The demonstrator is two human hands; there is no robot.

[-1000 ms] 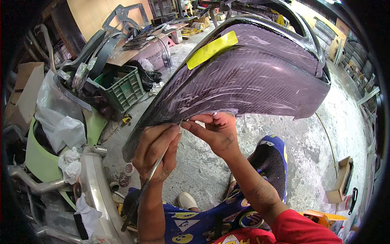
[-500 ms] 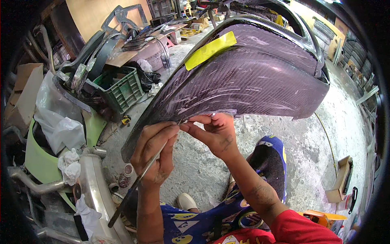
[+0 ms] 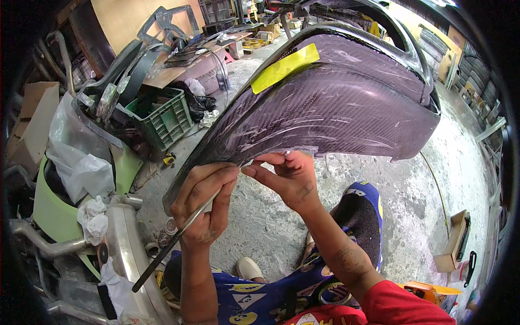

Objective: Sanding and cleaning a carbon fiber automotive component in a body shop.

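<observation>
A large dark carbon-fibre car body panel [image 3: 336, 103] arches in front of me, with a strip of yellow tape [image 3: 284, 67] on its upper face. My left hand [image 3: 203, 203] grips a thin metal rod tool [image 3: 173, 244] whose tip meets the panel's lower edge. My right hand [image 3: 290, 179] pinches that same lower edge just to the right of the tool tip. My knees in patterned blue shorts [image 3: 357, 216] show below the hands.
A green plastic crate [image 3: 162, 119] stands on the concrete floor [image 3: 401, 200] at left, next to plastic-wrapped parts [image 3: 81, 157], a light-green panel [image 3: 51, 211] and metal exhaust pipes [image 3: 122, 249]. A cardboard box [image 3: 452, 244] lies at right, an orange tool [image 3: 425, 292] at lower right.
My left hand has shifted slightly along the panel edge and the rod now angles more steeply down-left. My right hand keeps its pinch on the edge.
</observation>
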